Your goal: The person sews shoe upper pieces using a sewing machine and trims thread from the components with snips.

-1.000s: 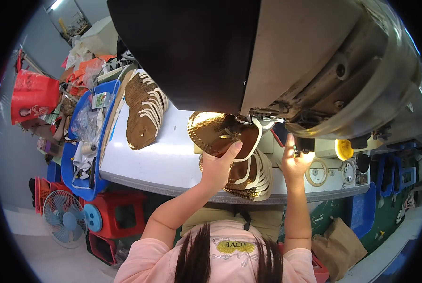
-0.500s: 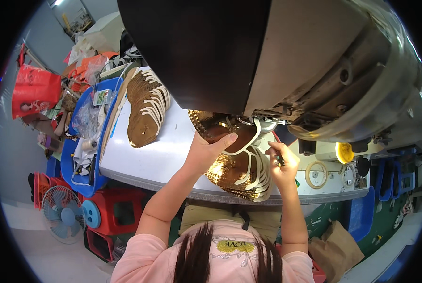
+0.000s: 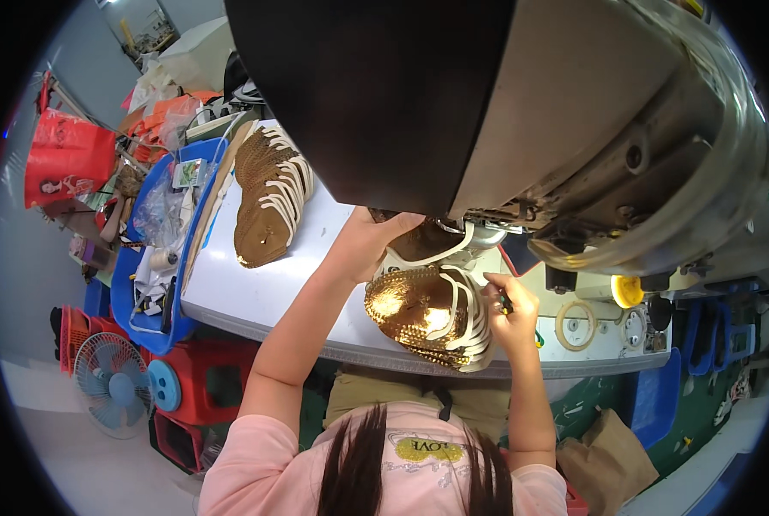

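The left hand [image 3: 374, 243] holds a gold shoe upper [image 3: 423, 245] beneath the sewing machine [image 3: 565, 129] just ahead, while the right hand [image 3: 513, 311] grips a small dark tool [image 3: 505, 301] beside stacked uppers [image 3: 412, 308], where uneven tugging could skew the white trim [image 3: 440, 255].

Overhead: sewing machine head [image 3: 522, 112] bars any descent over the table's middle and right. Widest lane: white tabletop [image 3: 238, 297] between the far gold upper stack [image 3: 268, 202] and left forearm [image 3: 298, 335]. Blue bin [image 3: 210, 185] walls off its left side. Narrower gap between that forearm and the near gold upper stack [image 3: 419, 314]. Right hand [image 3: 513, 310], curled round a small dark tool, crowds that stack's right side; slim passage between hand and beige ring [image 3: 560, 327].
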Demonstrator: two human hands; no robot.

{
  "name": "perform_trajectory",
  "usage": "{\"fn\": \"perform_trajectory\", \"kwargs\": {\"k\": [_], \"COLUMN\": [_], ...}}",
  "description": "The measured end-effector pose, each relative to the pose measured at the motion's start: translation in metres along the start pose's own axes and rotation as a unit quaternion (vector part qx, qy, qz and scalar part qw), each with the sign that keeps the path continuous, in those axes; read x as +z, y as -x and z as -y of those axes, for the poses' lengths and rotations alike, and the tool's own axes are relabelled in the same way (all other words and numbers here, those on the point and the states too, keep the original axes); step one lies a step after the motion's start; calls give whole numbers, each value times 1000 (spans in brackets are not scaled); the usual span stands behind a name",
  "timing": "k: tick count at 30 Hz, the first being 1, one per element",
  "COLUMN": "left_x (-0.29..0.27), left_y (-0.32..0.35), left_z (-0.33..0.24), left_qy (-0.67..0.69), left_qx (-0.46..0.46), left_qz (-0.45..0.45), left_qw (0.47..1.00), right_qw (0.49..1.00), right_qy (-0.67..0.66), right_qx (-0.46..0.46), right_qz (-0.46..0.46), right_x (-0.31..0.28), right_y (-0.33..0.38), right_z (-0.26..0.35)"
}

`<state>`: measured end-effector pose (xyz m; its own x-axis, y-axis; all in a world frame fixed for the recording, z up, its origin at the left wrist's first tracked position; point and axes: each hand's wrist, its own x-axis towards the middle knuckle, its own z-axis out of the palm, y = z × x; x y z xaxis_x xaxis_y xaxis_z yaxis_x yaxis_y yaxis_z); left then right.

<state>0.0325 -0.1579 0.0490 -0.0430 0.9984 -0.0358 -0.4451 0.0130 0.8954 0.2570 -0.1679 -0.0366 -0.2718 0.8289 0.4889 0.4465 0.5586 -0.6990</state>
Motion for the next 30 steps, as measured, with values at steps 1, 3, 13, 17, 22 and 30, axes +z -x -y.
{"fn": "perform_trajectory", "kwargs": {"k": [1,3,13,17,22,30], "left_x": [-3,-11,-24,-21,-12,-3], "left_y": [-3,-12,-24,-20,-13,-4], "left_z": [2,9,4,3,-1,4], "left_qy": [1,31,-179,-394,-25,129], "left_qx": [0,-47,-49,127,7,-47], "left_qz": [0,23,64,115,70,-3], "left_qw": [1000,998,981,903,997,991], "right_qw": [1000,1000,1000,1000,1000,998], "right_qy": [-2,-12,-4,-12,-22,-57], "right_qx": [19,27,-19,-7,-4,-5], "right_qz": [5,6,12,0,16,16], "right_x": [-1,-1,3,3,3,13], "right_y": [0,-2,-2,-2,-9,-16], "right_z": [0,-2,-8,-9,3,17]}}
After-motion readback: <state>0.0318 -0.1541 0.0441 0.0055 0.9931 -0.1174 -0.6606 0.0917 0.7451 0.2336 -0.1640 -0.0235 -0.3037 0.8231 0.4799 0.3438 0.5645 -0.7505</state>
